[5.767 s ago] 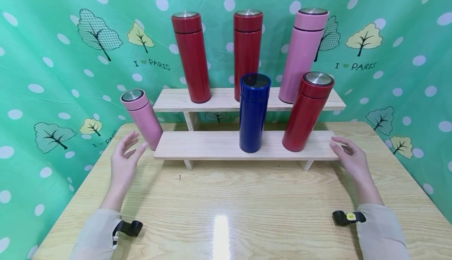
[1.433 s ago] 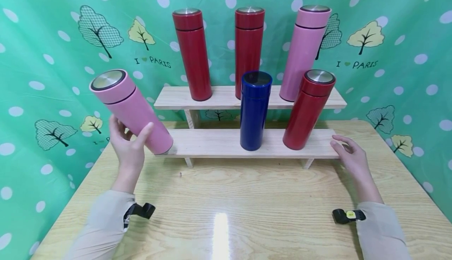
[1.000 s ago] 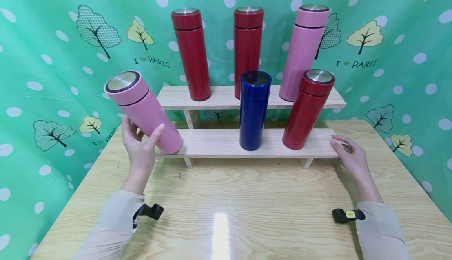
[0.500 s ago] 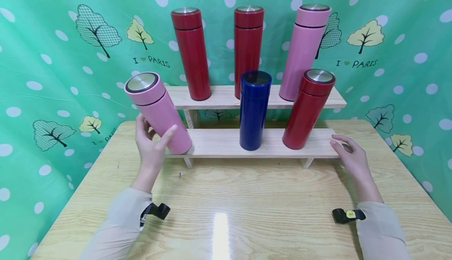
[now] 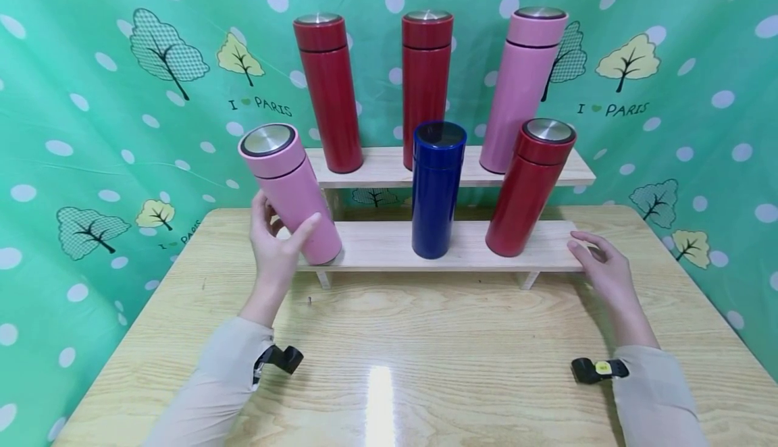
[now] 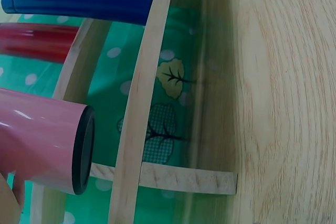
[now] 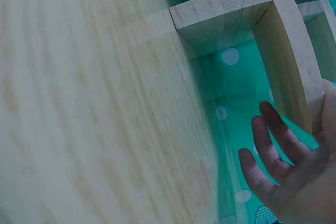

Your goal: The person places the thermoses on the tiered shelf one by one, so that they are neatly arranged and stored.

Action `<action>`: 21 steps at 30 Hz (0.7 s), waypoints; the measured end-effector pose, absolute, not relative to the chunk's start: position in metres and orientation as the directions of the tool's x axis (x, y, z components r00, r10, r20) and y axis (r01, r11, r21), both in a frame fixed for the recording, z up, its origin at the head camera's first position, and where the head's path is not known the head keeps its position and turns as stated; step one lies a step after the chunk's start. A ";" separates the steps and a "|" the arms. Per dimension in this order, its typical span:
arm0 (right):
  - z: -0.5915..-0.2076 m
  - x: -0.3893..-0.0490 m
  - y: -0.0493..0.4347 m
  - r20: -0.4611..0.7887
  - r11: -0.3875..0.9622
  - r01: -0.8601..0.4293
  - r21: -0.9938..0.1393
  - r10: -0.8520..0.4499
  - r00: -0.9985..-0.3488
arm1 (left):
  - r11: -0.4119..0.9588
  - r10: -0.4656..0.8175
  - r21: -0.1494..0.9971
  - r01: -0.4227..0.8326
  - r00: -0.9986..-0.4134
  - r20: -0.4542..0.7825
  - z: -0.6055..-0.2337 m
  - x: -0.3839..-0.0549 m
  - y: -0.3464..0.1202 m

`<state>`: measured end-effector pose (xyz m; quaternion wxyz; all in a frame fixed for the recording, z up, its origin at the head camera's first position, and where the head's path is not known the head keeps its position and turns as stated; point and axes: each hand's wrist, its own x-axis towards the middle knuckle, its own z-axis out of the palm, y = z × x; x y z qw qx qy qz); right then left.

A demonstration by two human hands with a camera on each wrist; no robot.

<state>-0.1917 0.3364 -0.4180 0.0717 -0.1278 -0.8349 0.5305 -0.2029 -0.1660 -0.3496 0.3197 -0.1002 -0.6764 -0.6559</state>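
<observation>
My left hand grips a pink thermos bottle with a steel-topped lid, thumb in front and fingers behind. The bottle leans to the left over the left end of the lower wooden shelf. In the left wrist view, a gap separates the bottle's dark base from the shelf board. My right hand is at that shelf's right end, thumb and index finger at its edge. The right wrist view has its other fingers loosely spread below the board.
A blue bottle and a red bottle stand on the lower shelf. Behind, the upper shelf carries two red bottles and a tall pink one. The stand sits on a wooden table before a green polka-dot cloth.
My left hand took hold of the pink bottle that stood left of the stand, lifted it and carried it right over the lower shelf. It now tilts less. My right hand stays put.
</observation>
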 end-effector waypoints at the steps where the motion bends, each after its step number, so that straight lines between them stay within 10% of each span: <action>1: -0.418 -0.192 0.336 -0.015 0.406 0.137 -0.903 0.289 -0.957 | 0.121 -0.279 0.825 0.552 -0.779 0.562 -0.350 -0.204 -0.165; 21: -0.419 -0.190 0.337 0.004 0.398 0.116 -0.910 0.289 -0.957 | 0.166 -0.220 0.845 0.509 -0.816 0.535 -0.357 -0.221 -0.144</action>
